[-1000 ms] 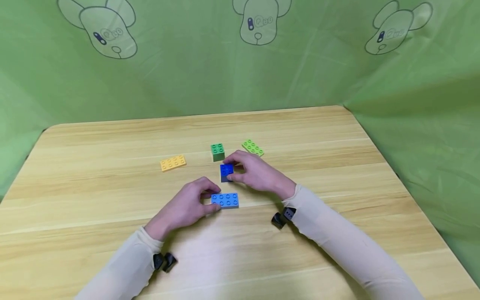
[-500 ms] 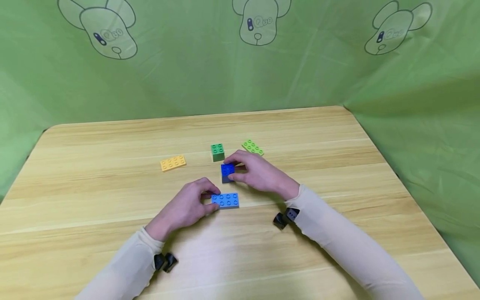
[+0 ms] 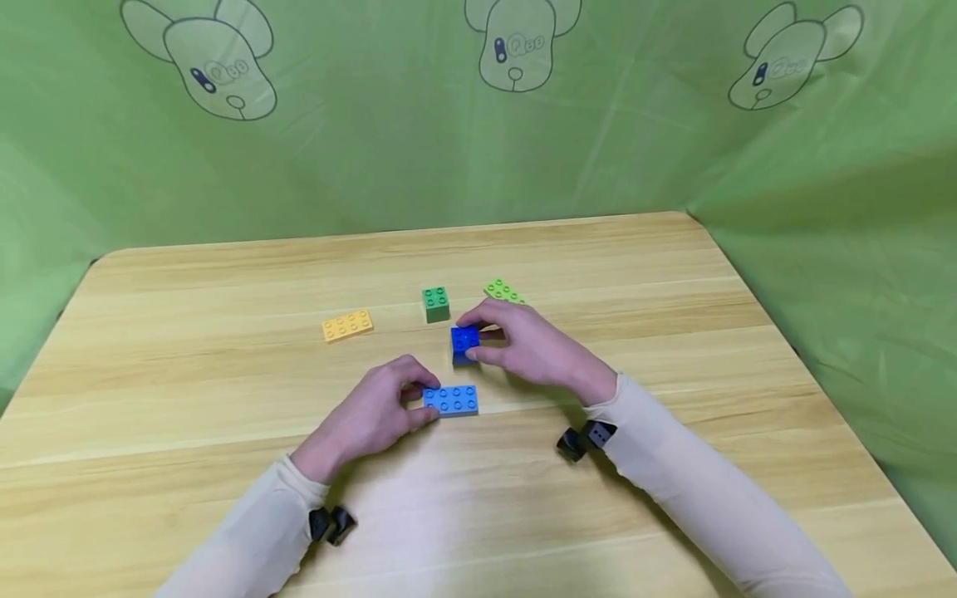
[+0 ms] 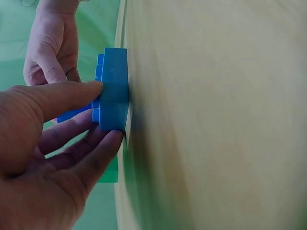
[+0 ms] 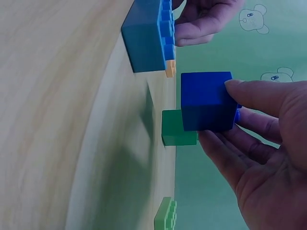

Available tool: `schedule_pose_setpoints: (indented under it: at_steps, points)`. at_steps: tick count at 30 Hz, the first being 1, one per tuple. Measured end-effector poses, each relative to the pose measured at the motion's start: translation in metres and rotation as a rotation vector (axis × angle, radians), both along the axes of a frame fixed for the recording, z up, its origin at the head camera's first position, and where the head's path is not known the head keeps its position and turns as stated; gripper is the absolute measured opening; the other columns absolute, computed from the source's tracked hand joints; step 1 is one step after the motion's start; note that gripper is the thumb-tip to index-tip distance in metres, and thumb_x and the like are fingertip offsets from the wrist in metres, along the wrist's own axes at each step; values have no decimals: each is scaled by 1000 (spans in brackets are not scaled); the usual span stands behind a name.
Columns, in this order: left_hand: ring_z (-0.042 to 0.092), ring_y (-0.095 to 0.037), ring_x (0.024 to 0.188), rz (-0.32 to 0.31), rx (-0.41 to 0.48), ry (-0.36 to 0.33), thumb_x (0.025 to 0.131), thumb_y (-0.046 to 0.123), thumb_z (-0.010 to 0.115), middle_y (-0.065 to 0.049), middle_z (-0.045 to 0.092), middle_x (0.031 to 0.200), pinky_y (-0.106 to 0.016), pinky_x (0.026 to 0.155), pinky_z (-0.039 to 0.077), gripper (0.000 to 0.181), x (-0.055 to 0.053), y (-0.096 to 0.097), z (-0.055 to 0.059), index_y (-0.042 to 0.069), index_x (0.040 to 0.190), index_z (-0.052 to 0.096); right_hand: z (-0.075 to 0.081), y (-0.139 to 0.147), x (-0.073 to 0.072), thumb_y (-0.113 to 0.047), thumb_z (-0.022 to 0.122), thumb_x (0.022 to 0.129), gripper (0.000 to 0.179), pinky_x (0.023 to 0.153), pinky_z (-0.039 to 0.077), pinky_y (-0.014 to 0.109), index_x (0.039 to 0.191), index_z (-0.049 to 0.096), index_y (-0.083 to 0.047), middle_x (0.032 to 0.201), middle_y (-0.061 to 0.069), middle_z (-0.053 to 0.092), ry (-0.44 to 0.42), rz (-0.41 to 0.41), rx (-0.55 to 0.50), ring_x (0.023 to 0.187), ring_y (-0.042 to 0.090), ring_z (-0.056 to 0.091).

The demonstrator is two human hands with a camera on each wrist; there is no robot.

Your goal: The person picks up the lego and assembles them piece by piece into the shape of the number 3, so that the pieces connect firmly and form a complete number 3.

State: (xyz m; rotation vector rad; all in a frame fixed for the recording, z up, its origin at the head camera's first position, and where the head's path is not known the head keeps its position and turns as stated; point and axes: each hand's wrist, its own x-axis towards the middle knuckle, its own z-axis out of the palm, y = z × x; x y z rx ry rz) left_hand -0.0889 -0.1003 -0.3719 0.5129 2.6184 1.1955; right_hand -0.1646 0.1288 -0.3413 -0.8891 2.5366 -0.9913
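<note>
My left hand (image 3: 374,409) grips the left end of a light blue eight-stud brick (image 3: 458,400), thumb on the near side and fingers on the far side. That brick sits studs up on the table in the left wrist view. My right hand (image 3: 534,342) pinches a dark blue square brick (image 3: 464,344) between thumb and fingers, just beyond the light blue one. In the right wrist view this dark blue brick (image 5: 206,101) is held off the tabletop, apart from the light blue brick (image 5: 146,38).
A green square brick (image 3: 436,305) stands behind the dark blue one. A flat yellow plate brick (image 3: 347,325) lies to the left. Partly hidden by the right hand is a flat lime plate brick (image 3: 503,290). Green cloth (image 3: 374,158) hangs behind the wooden table (image 3: 187,357).
My right hand has shifted a little to the right with the dark blue brick, now covering more of the lime plate brick. The left hand and light blue brick stay nearly still.
</note>
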Motion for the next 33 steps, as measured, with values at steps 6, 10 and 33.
schedule_pose_setpoints:
  at_steps: [6, 10, 33]
  points:
    - [58, -16, 90, 10, -7, 9, 81, 12, 82, 3, 60, 100, -33, 84, 51, 28, 0, 1, -1, 7, 106, 71, 1, 1, 2, -16, 70, 93, 36, 98, 48, 36, 128, 61, -8, 121, 3, 59, 33, 9, 31, 113, 17, 57]
    - [57, -16, 88, 14, -14, 13, 81, 12, 82, 3, 60, 99, -32, 82, 51, 29, 0, 1, 0, 6, 106, 71, 3, 1, 4, -16, 70, 93, 35, 98, 48, 34, 127, 61, -9, 120, 1, 60, 40, 20, 31, 112, 16, 57]
    - [55, -18, 84, 15, -52, 20, 81, 10, 82, 1, 60, 97, -31, 76, 50, 28, 1, 3, 1, 3, 106, 71, 7, 5, 23, -12, 72, 91, 32, 94, 50, 29, 121, 62, -8, 116, -2, 61, -11, 93, -52, 109, 15, 61]
